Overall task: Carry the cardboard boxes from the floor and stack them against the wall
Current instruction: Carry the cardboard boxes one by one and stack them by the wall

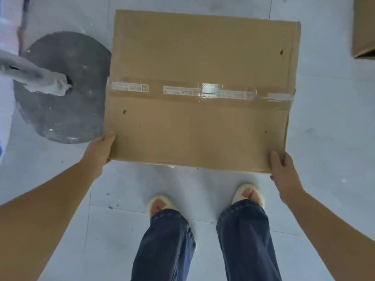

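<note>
Two hands on one cardboard box (198, 90), at its near corners. Left hand (99, 149) at the near left corner, thumb lying on the top face, other fingers hidden under the edge; grip clamped on the box. Right hand (284, 169) at the near right corner, thumb on top, fingers curled round the side; grip also clamped on the box. Box closed, top flaps sealed with a strip of clear tape (203, 92) across the middle. White labels with small print under the tape, too blurred to read. A few small holes in the top face. Box in front of the feet (248, 194), above the pale tiled floor (121, 189); cannot tell if lifted or resting. Just left of the box, a round grey base (67, 110) with a wrapped pole (30, 74). Far right top, part of a second box (364, 27) on the floor.
</note>
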`<state>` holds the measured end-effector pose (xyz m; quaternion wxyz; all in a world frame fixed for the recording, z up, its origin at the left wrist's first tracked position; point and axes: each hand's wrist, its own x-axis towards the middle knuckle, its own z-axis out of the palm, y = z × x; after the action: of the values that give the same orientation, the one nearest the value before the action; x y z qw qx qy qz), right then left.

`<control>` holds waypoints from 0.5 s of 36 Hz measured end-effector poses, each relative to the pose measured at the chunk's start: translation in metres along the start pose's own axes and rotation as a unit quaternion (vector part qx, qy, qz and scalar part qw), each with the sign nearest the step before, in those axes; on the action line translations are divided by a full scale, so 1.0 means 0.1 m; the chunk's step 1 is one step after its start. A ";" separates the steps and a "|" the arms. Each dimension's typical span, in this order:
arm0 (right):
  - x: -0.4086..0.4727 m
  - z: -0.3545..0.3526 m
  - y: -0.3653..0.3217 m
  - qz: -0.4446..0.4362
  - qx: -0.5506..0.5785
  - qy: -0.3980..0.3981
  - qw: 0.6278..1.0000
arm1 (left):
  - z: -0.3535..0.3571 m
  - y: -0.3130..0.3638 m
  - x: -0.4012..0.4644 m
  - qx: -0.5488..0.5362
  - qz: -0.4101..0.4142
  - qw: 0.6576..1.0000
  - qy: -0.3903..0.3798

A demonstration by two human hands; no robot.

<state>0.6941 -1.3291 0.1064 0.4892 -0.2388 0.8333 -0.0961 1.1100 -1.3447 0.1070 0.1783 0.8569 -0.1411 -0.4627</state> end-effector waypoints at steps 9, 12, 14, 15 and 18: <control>-0.01 -0.24 -0.15 0.016 0.132 0.020 0.991 | 0.01 -0.03 -0.32 -0.126 -0.019 0.992 -0.014; -0.22 -0.62 -0.45 -0.023 0.143 0.034 0.989 | -0.12 0.15 -0.74 -0.154 -0.004 0.987 -0.034; -0.36 -0.91 -0.68 -0.045 0.151 0.020 0.987 | -0.23 0.30 -1.03 -0.166 -0.006 0.985 -0.050; -0.43 -1.07 -0.80 -0.047 0.155 0.008 0.987 | -0.30 0.37 -1.18 -0.172 -0.009 0.983 -0.059; -0.66 -1.49 -1.10 -0.032 0.141 -0.025 0.989 | -0.52 0.51 -1.67 -0.175 -0.024 0.981 -0.077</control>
<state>0.6264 -1.4032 0.2754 0.5350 -0.1966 0.7911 -0.2220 1.0613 -1.3132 0.2801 0.3025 0.7777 -0.0505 -0.5488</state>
